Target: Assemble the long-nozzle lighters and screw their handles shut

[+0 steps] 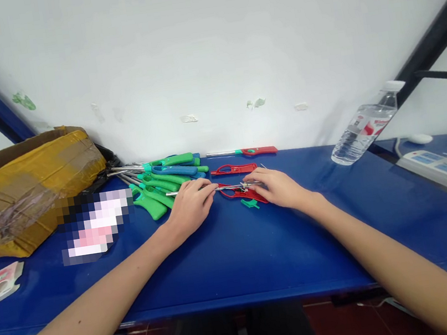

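Between my two hands lies an opened red utility lighter handle (231, 193), its inner parts and thin wires exposed. My left hand (191, 205) is closed, fingertips pinching the lighter's metal tube (171, 193), which pokes out on the left. On the other side my right hand (277, 184) has its fingers closed on a small metal inner part (247, 185) over the handle. Its fingers partly cover that part. Just behind is another red handle half (234, 169). A small green plastic piece (249, 204) rests on the blue table in front of the handle.
A pile of green and blue lighters (153, 200) lies left of my hands. One whole red lighter (261, 150) is by the wall. Further left stands a taped cardboard box (29, 191). A water bottle (366, 126) and a power strip (446, 170) are on the right.
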The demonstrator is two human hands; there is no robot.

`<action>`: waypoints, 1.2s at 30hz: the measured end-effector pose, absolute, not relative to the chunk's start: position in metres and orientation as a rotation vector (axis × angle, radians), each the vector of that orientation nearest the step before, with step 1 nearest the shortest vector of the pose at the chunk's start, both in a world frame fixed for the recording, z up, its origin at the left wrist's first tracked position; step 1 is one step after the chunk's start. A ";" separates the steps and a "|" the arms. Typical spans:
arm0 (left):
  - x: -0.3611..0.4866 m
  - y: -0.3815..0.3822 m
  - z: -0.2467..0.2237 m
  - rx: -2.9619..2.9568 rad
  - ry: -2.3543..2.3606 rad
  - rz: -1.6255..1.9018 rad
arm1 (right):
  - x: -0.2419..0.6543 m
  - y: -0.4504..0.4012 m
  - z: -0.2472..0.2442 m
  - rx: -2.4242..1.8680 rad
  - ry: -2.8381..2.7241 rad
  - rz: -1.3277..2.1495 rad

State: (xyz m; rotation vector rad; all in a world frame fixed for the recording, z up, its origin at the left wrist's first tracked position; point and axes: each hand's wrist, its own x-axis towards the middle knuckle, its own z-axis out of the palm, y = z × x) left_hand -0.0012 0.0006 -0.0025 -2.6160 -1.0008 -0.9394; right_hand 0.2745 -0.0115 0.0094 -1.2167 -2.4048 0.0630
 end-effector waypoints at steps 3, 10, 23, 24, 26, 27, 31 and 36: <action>-0.001 0.000 -0.002 -2.599 -1.002 -0.948 | 0.274 -0.012 0.010 -1.260 -2.394 0.026; 0.000 -0.001 -0.001 -2.576 -1.007 -0.950 | 0.268 -0.012 0.009 -1.350 -2.319 -0.038; 0.001 0.000 -0.002 -2.563 -0.974 -0.984 | 0.257 -0.020 0.011 -1.136 -2.367 -0.009; 0.001 0.000 -0.002 -2.561 -0.975 -0.990 | 0.257 -0.020 0.011 -1.148 -2.361 -0.007; 0.001 -0.001 -0.001 -2.556 -0.969 -1.005 | 0.256 -0.019 0.010 -1.164 -2.354 0.002; 0.002 -0.001 -0.001 -2.553 -0.958 -1.017 | 0.256 -0.019 0.009 -1.165 -2.353 0.009; 0.003 -0.001 0.000 -2.538 -0.901 -1.060 | 0.256 -0.017 0.009 -1.146 -2.344 0.031; 0.003 0.001 0.001 -2.515 -0.827 -1.069 | 0.257 -0.015 0.009 -1.215 -2.251 -0.034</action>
